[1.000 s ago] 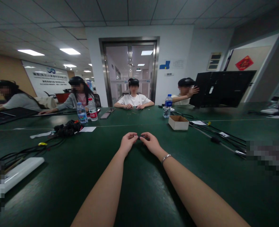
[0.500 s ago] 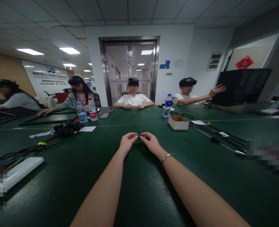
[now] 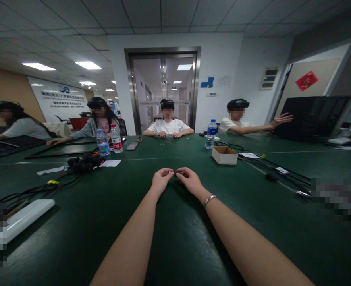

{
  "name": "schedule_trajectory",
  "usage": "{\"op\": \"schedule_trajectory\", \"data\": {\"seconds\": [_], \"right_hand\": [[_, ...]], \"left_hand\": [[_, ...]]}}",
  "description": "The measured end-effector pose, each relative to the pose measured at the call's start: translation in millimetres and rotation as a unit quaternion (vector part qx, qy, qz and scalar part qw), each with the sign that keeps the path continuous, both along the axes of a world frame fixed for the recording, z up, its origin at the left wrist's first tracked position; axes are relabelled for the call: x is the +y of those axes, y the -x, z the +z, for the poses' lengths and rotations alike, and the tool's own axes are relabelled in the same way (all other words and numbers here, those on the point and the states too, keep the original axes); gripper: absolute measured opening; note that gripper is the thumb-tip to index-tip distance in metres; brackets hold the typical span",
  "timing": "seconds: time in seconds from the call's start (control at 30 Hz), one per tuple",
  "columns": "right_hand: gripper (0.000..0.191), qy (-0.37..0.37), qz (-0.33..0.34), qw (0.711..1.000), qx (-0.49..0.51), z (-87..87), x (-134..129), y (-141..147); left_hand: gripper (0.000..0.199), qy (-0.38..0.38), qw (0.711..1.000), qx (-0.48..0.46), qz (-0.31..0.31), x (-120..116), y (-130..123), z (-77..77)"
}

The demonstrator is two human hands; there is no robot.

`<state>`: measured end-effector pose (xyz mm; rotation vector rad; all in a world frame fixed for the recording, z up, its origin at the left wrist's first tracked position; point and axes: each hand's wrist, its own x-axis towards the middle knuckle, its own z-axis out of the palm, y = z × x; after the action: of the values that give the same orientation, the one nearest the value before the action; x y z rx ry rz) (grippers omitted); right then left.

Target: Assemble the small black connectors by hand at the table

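Note:
My left hand (image 3: 160, 181) and my right hand (image 3: 191, 181) meet above the green table (image 3: 175, 230), thumbs and fingertips pinched toward each other. Between them is a small dark piece (image 3: 176, 173) with a light glint at its left end. Most of it is covered by the fingers, so its kind cannot be made out. Both hands are closed, each gripping one side of it. A silver bracelet (image 3: 209, 200) circles my right wrist.
An open cardboard box (image 3: 224, 155) and a blue-labelled water bottle (image 3: 211, 134) stand ahead on the right. Cables (image 3: 278, 171) run along the right side. Black cables (image 3: 84, 163), two bottles (image 3: 103, 143) and a white slab (image 3: 29, 218) lie left. Several people sit around the table.
My hands stay almost in place, still pinching the small piece. At the right, the large black panel beside a co-worker's outstretched hand has tipped lower, and that hand has shifted right.

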<state>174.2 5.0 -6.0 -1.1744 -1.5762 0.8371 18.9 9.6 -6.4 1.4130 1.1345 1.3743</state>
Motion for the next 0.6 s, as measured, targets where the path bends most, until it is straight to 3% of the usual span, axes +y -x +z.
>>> {"op": "schedule_trajectory", "data": {"seconds": [0.6], "right_hand": [[0.029, -0.02, -0.004, 1.0, -0.005, -0.3, -0.5, -0.3]], "left_hand": [[0.017, -0.009, 1.0, 0.014, 0.004, 0.0, -1.2, -1.4]]}}
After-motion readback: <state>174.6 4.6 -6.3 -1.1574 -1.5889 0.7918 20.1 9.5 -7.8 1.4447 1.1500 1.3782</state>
